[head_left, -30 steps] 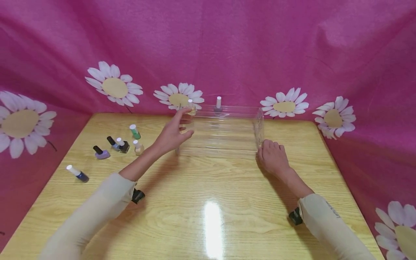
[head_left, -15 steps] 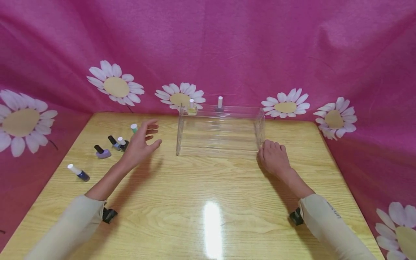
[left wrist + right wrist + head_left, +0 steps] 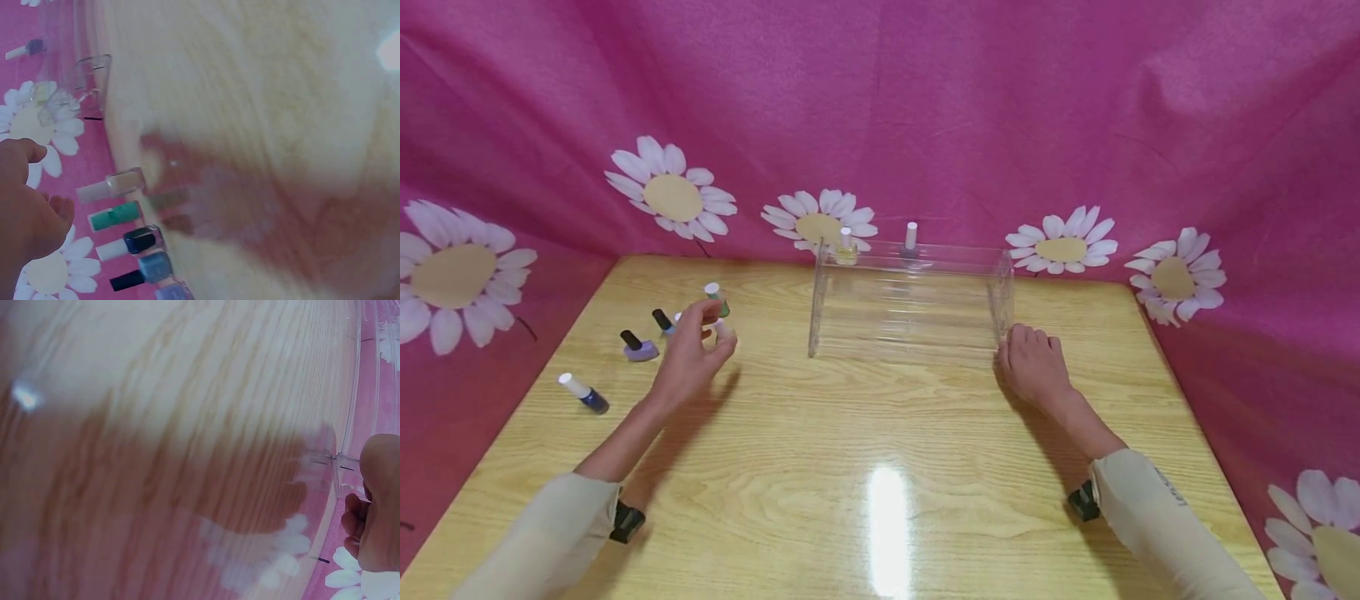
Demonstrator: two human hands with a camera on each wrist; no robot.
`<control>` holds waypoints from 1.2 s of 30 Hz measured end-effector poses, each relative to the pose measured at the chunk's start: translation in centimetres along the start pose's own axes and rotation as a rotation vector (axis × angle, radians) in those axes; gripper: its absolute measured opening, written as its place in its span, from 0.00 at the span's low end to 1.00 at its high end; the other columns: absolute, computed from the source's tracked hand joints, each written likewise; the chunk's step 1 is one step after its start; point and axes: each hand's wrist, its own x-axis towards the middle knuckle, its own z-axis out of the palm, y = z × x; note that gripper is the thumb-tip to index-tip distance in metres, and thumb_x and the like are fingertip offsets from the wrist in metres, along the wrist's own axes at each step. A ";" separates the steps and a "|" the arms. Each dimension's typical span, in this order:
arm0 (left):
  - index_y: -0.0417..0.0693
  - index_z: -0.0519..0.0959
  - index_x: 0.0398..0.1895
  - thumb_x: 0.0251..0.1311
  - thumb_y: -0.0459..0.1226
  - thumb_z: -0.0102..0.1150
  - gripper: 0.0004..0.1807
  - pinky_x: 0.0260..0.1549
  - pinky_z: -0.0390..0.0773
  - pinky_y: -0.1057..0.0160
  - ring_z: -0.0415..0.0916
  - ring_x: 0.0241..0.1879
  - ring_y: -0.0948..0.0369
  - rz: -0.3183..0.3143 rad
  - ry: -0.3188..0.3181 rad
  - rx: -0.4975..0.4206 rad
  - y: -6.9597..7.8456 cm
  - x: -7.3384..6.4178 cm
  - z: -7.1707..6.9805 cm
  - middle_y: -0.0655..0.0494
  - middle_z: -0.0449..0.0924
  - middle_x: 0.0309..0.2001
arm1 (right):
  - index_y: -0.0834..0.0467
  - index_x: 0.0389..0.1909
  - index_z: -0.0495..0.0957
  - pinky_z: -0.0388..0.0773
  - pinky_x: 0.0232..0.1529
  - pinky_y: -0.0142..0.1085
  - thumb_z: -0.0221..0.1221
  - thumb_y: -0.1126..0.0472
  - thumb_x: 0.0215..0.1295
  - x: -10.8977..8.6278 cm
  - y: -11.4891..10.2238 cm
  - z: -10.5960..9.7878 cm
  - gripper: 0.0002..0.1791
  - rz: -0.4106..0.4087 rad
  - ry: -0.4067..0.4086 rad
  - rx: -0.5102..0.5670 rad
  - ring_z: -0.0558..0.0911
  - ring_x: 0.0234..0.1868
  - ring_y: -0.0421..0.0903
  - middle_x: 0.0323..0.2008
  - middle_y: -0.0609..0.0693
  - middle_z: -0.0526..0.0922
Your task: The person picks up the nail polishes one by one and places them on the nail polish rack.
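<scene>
My left hand (image 3: 688, 358) hovers around a beige nail polish bottle (image 3: 723, 332), thumb and fingers spread on either side of its white cap. In the left wrist view a gap shows between the fingers and that beige bottle (image 3: 125, 181). Just behind stands a green nail polish bottle (image 3: 718, 300). My right hand (image 3: 1036, 367) grips the front right corner of a clear tiered display rack (image 3: 910, 312), its fingers curled. On the rack's top tier stand a yellowish bottle (image 3: 846, 250) and a greyish bottle (image 3: 911, 242), both white-capped.
Left of the left hand are a purple bottle (image 3: 640, 348), a light blue bottle (image 3: 664, 323) and a lying dark blue bottle (image 3: 587, 395). A black-looking bottle (image 3: 140, 240) is mostly hidden in the head view. Pink flowered cloth (image 3: 880, 108) surrounds the wooden table (image 3: 820, 467).
My left hand has moved away from the yellowish bottle on the rack, leftward to the beige bottle. The right hand has stayed at the rack's corner.
</scene>
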 end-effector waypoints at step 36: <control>0.25 0.64 0.61 0.62 0.26 0.59 0.25 0.41 0.73 0.49 0.73 0.43 0.43 -0.161 -0.014 0.142 -3.1 0.7 1.1 0.32 0.74 0.45 | 0.61 0.27 0.59 0.63 0.32 0.51 0.45 0.60 0.75 -0.2 -0.3 -0.2 0.14 -0.014 0.033 0.027 0.72 0.30 0.61 0.23 0.55 0.64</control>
